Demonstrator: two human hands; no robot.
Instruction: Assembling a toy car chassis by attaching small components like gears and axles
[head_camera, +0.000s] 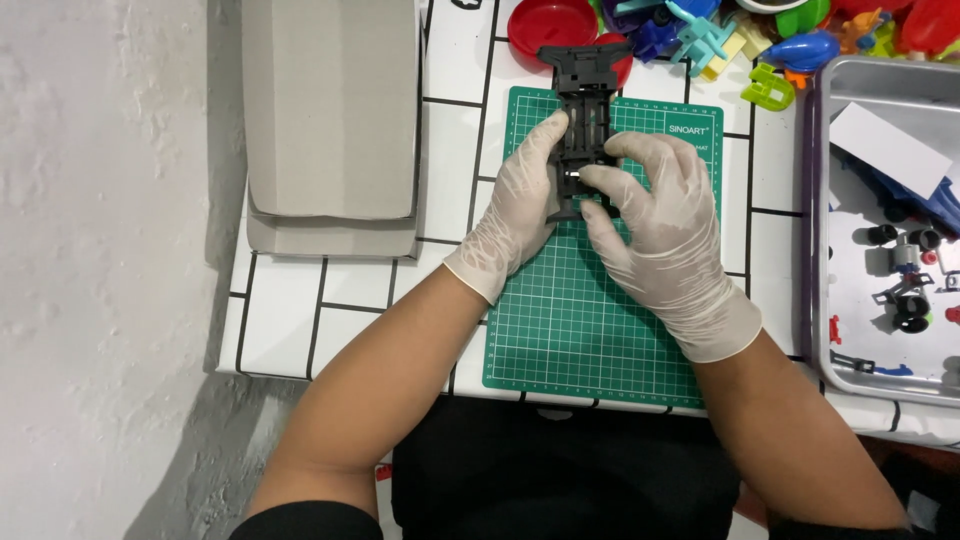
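Observation:
A black plastic chassis frame lies lengthwise on the green cutting mat, its far end reaching past the mat. My left hand, in a white glove, grips the frame's left side. My right hand, also gloved, pinches a small silver metal part against the frame's middle with thumb and fingers. The near end of the frame is hidden under my fingers.
A grey cardboard box lies at the left on the white gridded table. A metal tray with small black, red and blue parts stands at the right. A red bowl and colourful plastic toys sit at the back.

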